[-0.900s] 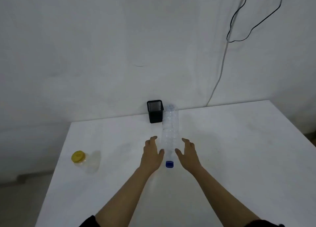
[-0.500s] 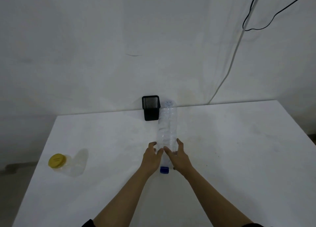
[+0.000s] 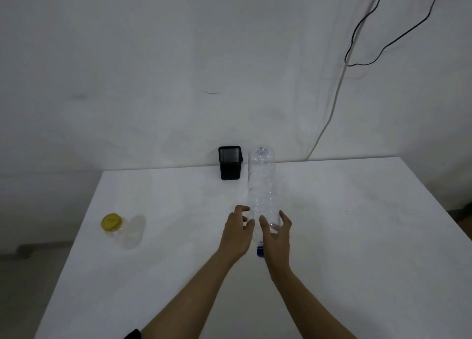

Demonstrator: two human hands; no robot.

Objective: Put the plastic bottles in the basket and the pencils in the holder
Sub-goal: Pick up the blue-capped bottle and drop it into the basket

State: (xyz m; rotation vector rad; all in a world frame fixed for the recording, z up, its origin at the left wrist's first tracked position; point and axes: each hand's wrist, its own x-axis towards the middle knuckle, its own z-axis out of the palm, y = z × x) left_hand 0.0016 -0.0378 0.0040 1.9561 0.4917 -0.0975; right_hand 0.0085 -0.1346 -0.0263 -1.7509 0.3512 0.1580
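A long clear plastic bottle (image 3: pixel 261 190) with a blue cap (image 3: pixel 260 252) lies on the white table (image 3: pixel 357 236), cap end toward me. My right hand (image 3: pixel 277 236) wraps around the bottle near its neck, thumb on top and fingers down its right side. My left hand (image 3: pixel 236 234) is against the bottle's left side with its fingers spread. A black mesh holder (image 3: pixel 229 163) stands at the table's back edge, just left of the bottle's base. No basket and no pencils are in view.
A clear plastic jar (image 3: pixel 125 230) with a yellow lid (image 3: pixel 111 221) lies on its side near the table's left edge. A white wall rises right behind the table, with a black cable (image 3: pixel 362 32) and a white cable (image 3: pixel 329 114) hanging on it.
Both hands have closed in on the bottle from either side. My right hand has curled around its neck end. The camera view has shifted slightly.
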